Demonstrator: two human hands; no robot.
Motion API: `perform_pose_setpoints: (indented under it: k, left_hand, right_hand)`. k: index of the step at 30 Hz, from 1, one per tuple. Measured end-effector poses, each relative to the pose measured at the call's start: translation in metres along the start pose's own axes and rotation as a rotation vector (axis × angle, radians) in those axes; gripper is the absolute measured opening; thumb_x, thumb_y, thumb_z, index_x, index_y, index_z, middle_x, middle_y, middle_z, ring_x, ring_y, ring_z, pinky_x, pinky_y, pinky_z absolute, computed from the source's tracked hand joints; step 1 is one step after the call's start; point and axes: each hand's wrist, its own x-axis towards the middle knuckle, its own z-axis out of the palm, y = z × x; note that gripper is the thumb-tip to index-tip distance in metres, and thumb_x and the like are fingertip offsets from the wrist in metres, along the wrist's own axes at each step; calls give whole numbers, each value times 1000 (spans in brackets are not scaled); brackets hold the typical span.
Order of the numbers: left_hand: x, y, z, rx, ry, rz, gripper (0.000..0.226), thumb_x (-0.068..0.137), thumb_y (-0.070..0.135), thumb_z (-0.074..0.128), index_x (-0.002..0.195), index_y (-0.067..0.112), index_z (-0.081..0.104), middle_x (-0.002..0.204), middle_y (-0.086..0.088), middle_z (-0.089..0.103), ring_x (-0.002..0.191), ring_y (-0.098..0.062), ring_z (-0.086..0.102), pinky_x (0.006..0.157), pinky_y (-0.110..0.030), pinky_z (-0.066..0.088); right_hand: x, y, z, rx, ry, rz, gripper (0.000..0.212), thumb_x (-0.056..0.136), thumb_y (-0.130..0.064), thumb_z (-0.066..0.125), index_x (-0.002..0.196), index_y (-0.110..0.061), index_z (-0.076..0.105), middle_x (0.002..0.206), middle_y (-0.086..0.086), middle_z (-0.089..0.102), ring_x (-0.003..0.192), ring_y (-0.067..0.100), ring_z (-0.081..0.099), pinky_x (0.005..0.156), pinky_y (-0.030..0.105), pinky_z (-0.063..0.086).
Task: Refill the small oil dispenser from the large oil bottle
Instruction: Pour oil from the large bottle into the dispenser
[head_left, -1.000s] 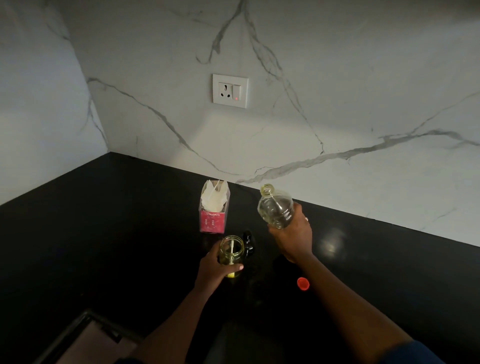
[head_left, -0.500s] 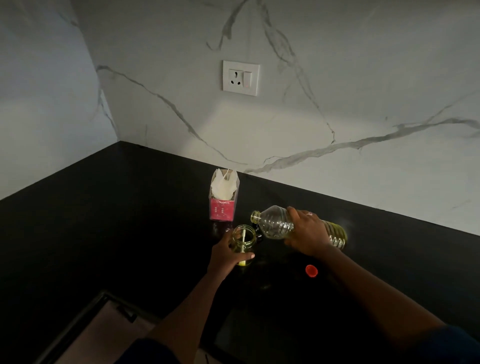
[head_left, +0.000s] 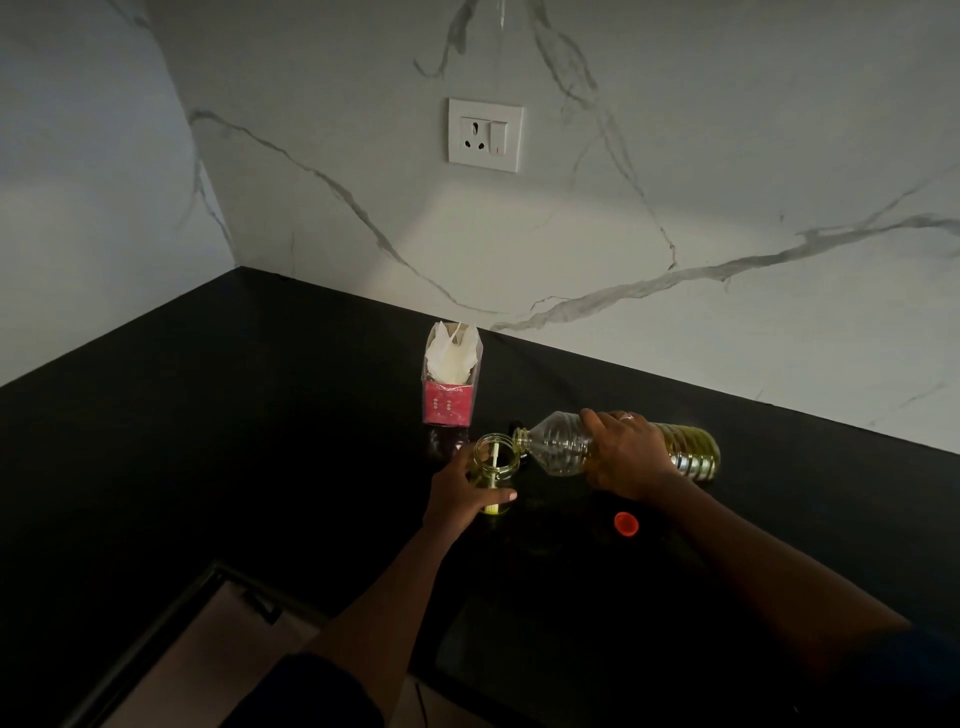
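Swung down from mouth-up a second earlier, the large oil bottle lay almost level, its mouth at the small oil dispenser rim.
Bottle's long axis ran sideways: mouth at the dispenser's right rim, touching or just above, can't tell; base well off to dispenser's right. No stream visible. Right hand gripped the bottle mid-body from above, fingers curled round it. Left hand held the dispenser from its near-left side, fingers wrapped round the glass. Dispenser upright on the table, tissue box just behind it, red cap near its right-front. Probably the base needs lifting more to pour.
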Motion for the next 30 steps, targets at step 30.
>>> perform_pose_setpoints:
  k: [30]
  left_hand:
    - [1, 8, 15, -1, 95, -21, 78, 58, 19, 86, 124, 16, 45, 117, 1, 54, 103, -10, 50, 84, -25, 42]
  right_hand:
    - [13, 0, -14, -84, -36, -70, 84, 77, -46, 67, 143, -16, 25, 140, 7, 45, 129, 26, 41, 109, 41, 28]
